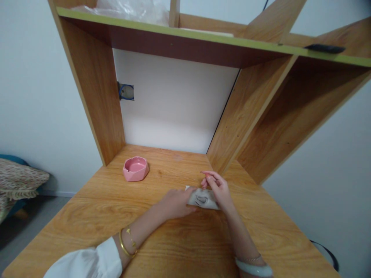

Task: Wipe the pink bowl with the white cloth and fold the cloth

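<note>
A light-grey, soft-looking packet (204, 198) lay between the two hands, low over the wood-grained brown worktop (174, 247). The left hand (178, 202) gripped its left end, thumb along the upper edge. The right hand (219, 189) stood at its other end, partly covering it, with fingers bent and their tips raised above it; whether they pinched anything could not be told. A dark curl showed on the packet's near face, too indistinct to read as writing, a print or a fold. Beyond the hands and to their left, a pink, faceted, open-topped bowl (136, 174) sat on the worktop. A gold-coloured bangle (123, 245) circled the left wrist.
</note>
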### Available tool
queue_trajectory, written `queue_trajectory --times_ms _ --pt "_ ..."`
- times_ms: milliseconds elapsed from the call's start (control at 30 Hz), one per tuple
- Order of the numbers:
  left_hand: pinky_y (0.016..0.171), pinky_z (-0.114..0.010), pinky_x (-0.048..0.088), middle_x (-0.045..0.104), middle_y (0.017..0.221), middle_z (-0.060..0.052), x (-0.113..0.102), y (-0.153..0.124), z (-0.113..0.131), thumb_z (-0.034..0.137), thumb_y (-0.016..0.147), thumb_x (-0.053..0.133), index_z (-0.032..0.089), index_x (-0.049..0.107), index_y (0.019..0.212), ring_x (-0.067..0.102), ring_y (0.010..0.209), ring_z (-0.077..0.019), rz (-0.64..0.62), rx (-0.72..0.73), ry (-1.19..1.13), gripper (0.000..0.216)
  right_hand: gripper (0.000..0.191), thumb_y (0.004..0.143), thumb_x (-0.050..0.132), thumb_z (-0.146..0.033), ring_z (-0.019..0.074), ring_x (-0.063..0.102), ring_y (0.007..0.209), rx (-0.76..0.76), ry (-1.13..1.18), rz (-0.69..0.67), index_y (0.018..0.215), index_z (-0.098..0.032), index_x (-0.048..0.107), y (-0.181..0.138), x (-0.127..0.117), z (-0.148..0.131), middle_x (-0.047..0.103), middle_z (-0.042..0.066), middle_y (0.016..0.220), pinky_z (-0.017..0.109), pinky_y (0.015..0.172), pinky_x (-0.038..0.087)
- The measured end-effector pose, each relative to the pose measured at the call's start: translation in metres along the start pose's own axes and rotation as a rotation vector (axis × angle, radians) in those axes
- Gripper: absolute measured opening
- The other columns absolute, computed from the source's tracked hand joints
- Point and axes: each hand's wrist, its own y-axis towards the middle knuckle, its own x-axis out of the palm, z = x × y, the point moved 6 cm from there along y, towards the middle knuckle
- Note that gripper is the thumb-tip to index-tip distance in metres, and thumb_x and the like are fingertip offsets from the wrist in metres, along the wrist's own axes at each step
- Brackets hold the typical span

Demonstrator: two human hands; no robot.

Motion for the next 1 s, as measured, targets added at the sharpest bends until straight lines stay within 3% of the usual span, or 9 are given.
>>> queue_trajectory --times_ms 67,167,267,400,667,767,900,1000 --pt "0.068 -0.028 0.044 0.065 0.098 -0.006 0.008 0.007 0.015 0.037 0.076 0.054 0.025 0.036 0.125 0.062 0.084 -0.0223 -0.016 0.044 0.058 0.053 0.027 0.076 0.053 -0.042 0.0104 0.052 0.049 -0.024 -0.018 0.037 0.088 -0.018 0.059 -0.002 -0.003 -0.002 0.057 -0.001 0.056 0.023 0.049 0.043" --pt "0.069 -0.029 0.045 0.066 0.093 -0.006 0.013 0.016 0.024 0.029 0.082 0.047 0.024 0.046 0.114 0.063 0.083 -0.022 0.013 0.068 0.132 0.033 0.028 0.078 0.051 -0.042 0.0097 0.05 0.048 -0.052 -0.037 0.137 0.087 -0.017 0.059 -0.003 -0.011 -0.003 0.056 -0.001 0.056 0.022 0.047 0.042" --pt "0.068 -0.027 0.045 0.067 0.087 -0.005 0.005 0.021 0.024 0.021 0.086 0.039 0.023 0.053 0.102 0.063 0.08 -0.019 0.069 0.1 0.148 0.021 0.03 0.079 0.049 -0.044 0.0089 0.047 0.045 -0.081 -0.052 0.27 0.084 -0.016 0.059 -0.005 -0.022 -0.002 0.054 -0.003 0.054 0.021 0.044 0.039" --pt "0.066 -0.023 0.045 0.067 0.086 -0.002 -0.011 0.024 0.015 0.022 0.087 0.037 0.026 0.053 0.103 0.063 0.078 -0.0161 0.127 0.119 0.171 0.023 0.033 0.08 0.046 -0.047 0.0074 0.043 0.04 -0.12 -0.083 0.426 0.081 -0.016 0.058 -0.007 -0.035 -0.002 0.05 -0.004 0.05 0.019 0.041 0.035" --pt "0.064 -0.024 0.043 0.067 0.085 -0.003 0.007 0.019 -0.009 0.011 0.08 0.042 0.026 0.054 0.103 0.063 0.076 -0.0179 -0.032 0.141 0.262 0.03 0.038 0.079 0.043 -0.052 0.0068 0.036 0.036 -0.09 -0.136 0.443 0.083 -0.016 0.056 -0.008 -0.036 -0.003 0.045 -0.006 0.045 0.019 0.038 0.029" --pt "0.066 -0.025 0.043 0.068 0.085 -0.004 0.003 0.018 -0.014 0.014 0.08 0.041 0.027 0.057 0.102 0.063 0.079 -0.0187 -0.019 0.043 0.154 0.031 0.04 0.079 0.042 -0.053 0.0075 0.036 0.037 -0.073 -0.216 0.433 0.084 -0.016 0.056 -0.008 -0.035 -0.002 0.042 -0.007 0.044 0.019 0.038 0.028" --pt "0.066 -0.029 0.042 0.067 0.083 -0.008 -0.006 0.015 -0.028 0.028 0.083 0.037 0.022 0.06 0.099 0.062 0.078 -0.0212 0.065 -0.273 0.031 0.029 0.041 0.079 0.041 -0.052 0.0083 0.034 0.038 -0.023 -0.27 0.342 0.089 -0.016 0.057 -0.005 -0.033 0.003 0.038 -0.007 0.044 0.02 0.038 0.025" --pt "0.063 -0.034 0.043 0.066 0.078 -0.017 -0.002 0.014 -0.034 0.048 0.085 0.025 0.013 0.065 0.082 0.062 0.076 -0.0278 0.044 -0.421 0.039 0.054 0.041 0.078 0.042 -0.051 0.0092 0.035 0.039 -0.011 -0.3 0.284 0.093 -0.015 0.057 -0.003 -0.031 0.007 0.037 -0.008 0.044 0.02 0.039 0.026"
